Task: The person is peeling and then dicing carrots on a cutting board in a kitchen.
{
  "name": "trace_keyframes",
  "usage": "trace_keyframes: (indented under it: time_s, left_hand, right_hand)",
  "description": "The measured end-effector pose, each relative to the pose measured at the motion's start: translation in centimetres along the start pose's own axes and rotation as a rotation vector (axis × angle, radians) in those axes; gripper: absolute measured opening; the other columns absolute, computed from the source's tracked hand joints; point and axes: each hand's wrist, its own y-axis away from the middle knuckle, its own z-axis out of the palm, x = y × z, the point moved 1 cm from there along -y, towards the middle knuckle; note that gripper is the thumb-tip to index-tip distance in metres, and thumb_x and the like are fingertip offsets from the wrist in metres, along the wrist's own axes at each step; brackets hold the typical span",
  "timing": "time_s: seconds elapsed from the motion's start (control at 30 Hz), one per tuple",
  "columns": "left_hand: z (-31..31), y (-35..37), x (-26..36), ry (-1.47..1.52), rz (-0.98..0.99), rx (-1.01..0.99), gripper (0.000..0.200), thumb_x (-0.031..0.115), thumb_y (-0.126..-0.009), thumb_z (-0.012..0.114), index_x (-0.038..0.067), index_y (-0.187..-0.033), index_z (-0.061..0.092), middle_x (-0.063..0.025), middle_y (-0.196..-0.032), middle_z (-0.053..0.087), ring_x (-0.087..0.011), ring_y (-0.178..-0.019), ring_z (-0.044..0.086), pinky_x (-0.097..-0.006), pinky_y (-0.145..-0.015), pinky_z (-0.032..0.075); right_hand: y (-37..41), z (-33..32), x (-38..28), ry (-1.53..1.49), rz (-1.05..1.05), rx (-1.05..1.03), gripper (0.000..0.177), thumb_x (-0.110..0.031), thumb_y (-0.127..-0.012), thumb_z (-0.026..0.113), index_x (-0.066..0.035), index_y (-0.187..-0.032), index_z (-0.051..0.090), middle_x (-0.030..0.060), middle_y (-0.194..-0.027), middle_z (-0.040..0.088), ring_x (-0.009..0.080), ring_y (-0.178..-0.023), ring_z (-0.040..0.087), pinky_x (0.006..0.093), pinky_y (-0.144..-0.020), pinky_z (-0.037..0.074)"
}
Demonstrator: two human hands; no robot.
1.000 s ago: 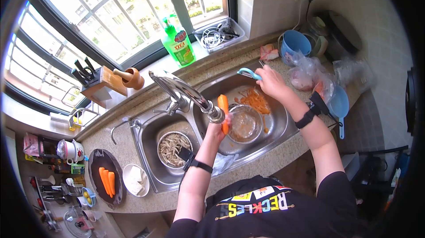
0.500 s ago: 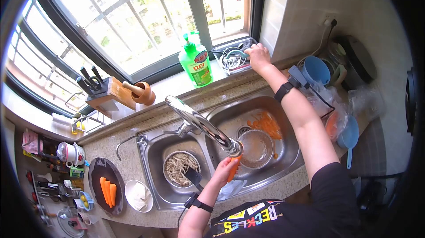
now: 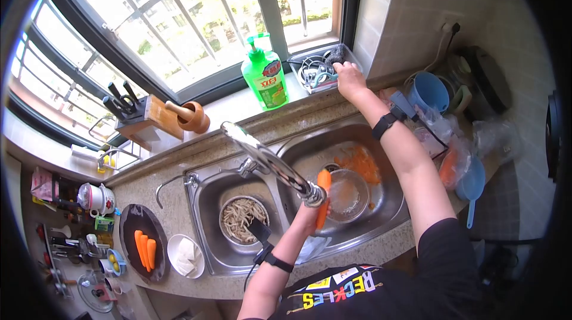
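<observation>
My left hand (image 3: pixel 311 216) is closed around an orange carrot (image 3: pixel 323 200), held upright just beside the chrome faucet's spout (image 3: pixel 314 194) above the right sink basin. Part of the hand is hidden behind the spout. At the windowsill, my right hand (image 3: pixel 351 79) pinches the end of a teal-handled peeler (image 3: pixel 325 76) in a small tray (image 3: pixel 323 88) of coiled wire and a dark scrubber (image 3: pixel 337 53). Below the carrot, a strainer bowl (image 3: pixel 348 196) sits in the right basin (image 3: pixel 387 213) near orange peelings (image 3: pixel 362 164).
A metal bowl (image 3: pixel 224 229) of pale strips sits in the left basin. Left of it are a plate of white blocks (image 3: pixel 174 254) and a dark tray (image 3: pixel 132 225) bearing carrots. A green soap bottle (image 3: pixel 266 82), knife block (image 3: pixel 146 123) and wooden mortar (image 3: pixel 195 119) line the sill.
The carrot now stands higher, more of it showing above my left hand, which has shifted slightly up and right. My right hand stays at the tray, the peeler now lying lower among the wire.
</observation>
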Motion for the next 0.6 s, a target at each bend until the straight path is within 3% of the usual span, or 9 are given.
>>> trace_keyframes:
  time_s: [0.13, 0.2, 0.23, 0.43, 0.47, 0.6]
  left_hand:
    - [0.7, 1.0, 1.5, 0.185, 0.034, 0.048, 0.016, 0.018, -0.091, 0.062, 0.008, -0.099, 0.053, -0.0031, -0.081, 0.054, -0.0127, -0.066, 0.054, -0.0248, -0.052, 0.045]
    - [-0.4, 1.1, 2.1, 0.087, 0.122, 0.104, 0.015, 0.017, -0.091, 0.062, 0.008, -0.099, 0.053, -0.0022, -0.078, 0.055, -0.0118, -0.063, 0.054, -0.0249, -0.05, 0.045]
    - [-1.6, 1.1, 1.9, 0.032, 0.214, 0.163, 0.015, 0.018, -0.092, 0.061, 0.007, -0.101, 0.053, -0.002, -0.078, 0.056, -0.0118, -0.062, 0.054, -0.0252, -0.05, 0.046]
    - [-8.6, 3.3, 7.1, -0.191, 0.65, 0.538, 0.017, 0.017, -0.096, 0.059, 0.006, -0.107, 0.054, -0.0011, -0.086, 0.056, -0.0109, -0.073, 0.055, -0.0261, -0.064, 0.047]
    - [-10.4, 3.3, 7.9, -0.283, 0.722, 0.596, 0.017, 0.017, -0.096, 0.059, 0.006, -0.108, 0.054, -0.0009, -0.087, 0.056, -0.0106, -0.075, 0.054, -0.0265, -0.067, 0.046]
    - [-14.5, 2.3, 13.1, -0.338, 0.905, 0.722, 0.016, 0.016, -0.095, 0.058, 0.006, -0.107, 0.053, 0.0004, -0.084, 0.053, -0.0099, -0.072, 0.049, -0.0288, -0.066, 0.043]
  right_hand:
    - [3.8, -5.4, -1.9, 0.07, -0.059, -0.155, 0.021, -0.022, -0.084, 0.066, -0.01, -0.101, 0.066, 0.0144, -0.104, 0.066, 0.0336, -0.105, 0.062, 0.0466, -0.088, 0.05]
    - [5.7, -8.4, -2.9, 0.021, -0.115, -0.345, 0.028, -0.027, -0.084, 0.068, -0.009, -0.104, 0.065, 0.015, -0.098, 0.069, 0.0322, -0.099, 0.065, 0.0472, -0.087, 0.05]
    - [7.5, -9.9, -3.3, -0.014, -0.167, -0.293, 0.031, -0.03, -0.083, 0.069, -0.008, -0.105, 0.064, 0.0159, -0.094, 0.07, 0.0325, -0.095, 0.067, 0.0473, -0.084, 0.05]
    - [19.6, -19.1, -4.6, -0.15, -0.231, -0.314, 0.039, -0.024, -0.086, 0.065, -0.004, -0.118, 0.06, 0.019, -0.107, 0.066, 0.0361, -0.099, 0.063, 0.0438, -0.083, 0.05]
    - [21.9, -19.2, -3.9, -0.21, -0.29, -0.243, 0.037, -0.028, -0.086, 0.066, -0.006, -0.115, 0.06, 0.0177, -0.094, 0.066, 0.0358, -0.089, 0.064, 0.0448, -0.076, 0.05]
    - [29.6, -21.7, -4.0, -0.348, -0.125, -0.507, 0.04, -0.029, -0.086, 0.066, -0.005, -0.118, 0.061, 0.0172, -0.097, 0.067, 0.0347, -0.09, 0.064, 0.0428, -0.077, 0.051]
